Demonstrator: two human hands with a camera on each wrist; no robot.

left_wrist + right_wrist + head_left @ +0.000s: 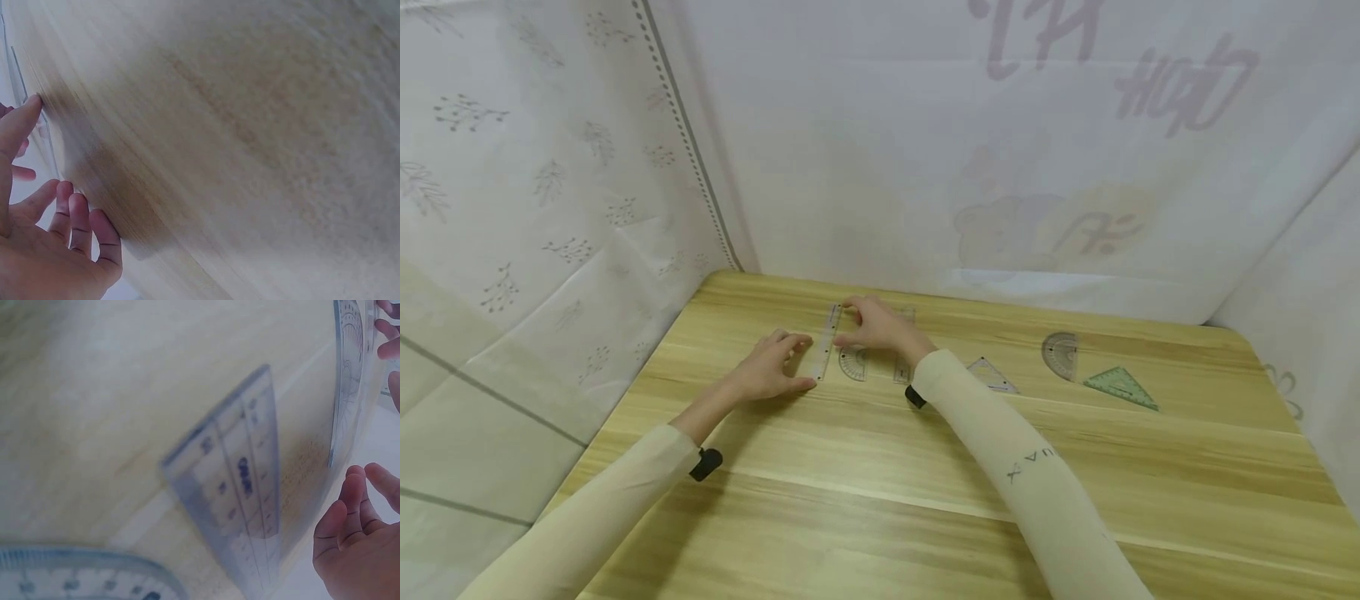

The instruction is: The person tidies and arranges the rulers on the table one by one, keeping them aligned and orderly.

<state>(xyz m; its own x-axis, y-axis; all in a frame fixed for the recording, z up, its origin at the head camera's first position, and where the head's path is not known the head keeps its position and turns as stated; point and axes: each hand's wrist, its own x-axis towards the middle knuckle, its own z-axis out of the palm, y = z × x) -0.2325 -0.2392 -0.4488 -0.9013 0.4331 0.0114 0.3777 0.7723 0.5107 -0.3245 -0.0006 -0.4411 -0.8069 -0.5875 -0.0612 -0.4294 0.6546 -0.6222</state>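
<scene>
A clear straight ruler (827, 343) lies on the table between the two hands. My left hand (767, 367) is on its left side, thumb tip at the near end and fingers bent loosely by the long edge. My right hand (877, 325) reaches over from the right, thumb and index finger spread close to the ruler's right edge and far end. A clear protractor (852, 364) sits just right of this ruler. Under the right wrist lies a second clear ruler (903, 368), partly hidden in the head view and plain in the right wrist view (240, 475).
Farther right on the wooden table (850, 500) lie a clear set square (996, 377), another protractor (1060, 357) and a green set square (1122, 388). White printed cloth (850, 167) hangs behind the table and at its sides.
</scene>
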